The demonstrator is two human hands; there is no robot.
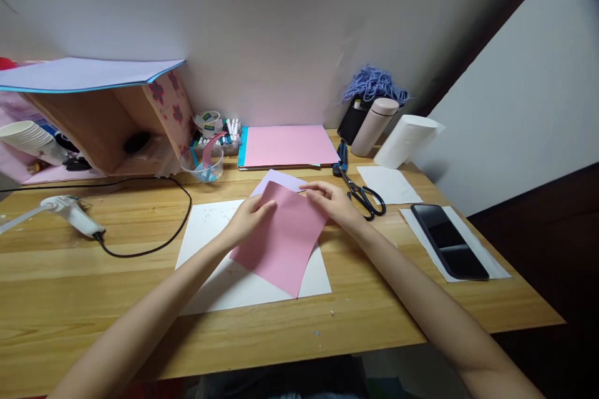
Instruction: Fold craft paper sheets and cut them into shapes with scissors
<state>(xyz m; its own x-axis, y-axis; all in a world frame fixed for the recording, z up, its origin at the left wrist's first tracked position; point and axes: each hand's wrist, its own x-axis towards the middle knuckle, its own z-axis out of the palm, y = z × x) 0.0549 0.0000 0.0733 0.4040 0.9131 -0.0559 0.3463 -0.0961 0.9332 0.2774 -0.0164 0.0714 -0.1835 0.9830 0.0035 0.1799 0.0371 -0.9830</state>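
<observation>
A pink sheet of paper point(283, 240) lies tilted on a white sheet point(219, 255) in the middle of the wooden desk point(70, 287). My left hand point(248, 217) rests on the pink sheet's upper left edge, fingers curled onto it. My right hand point(334, 199) presses the sheet's upper right corner with fingers stretched flat. A lilac sheet point(279, 181) peeks out from under the pink one, just behind both hands.
Black scissors point(365, 196) lie right of my right hand. A phone point(448, 240) rests on white paper at the right. Behind are a pink paper stack point(287, 145), a plastic bowl point(202, 165), markers point(229, 134), a bottle point(373, 126) and a glue gun point(70, 212) with cord at the left.
</observation>
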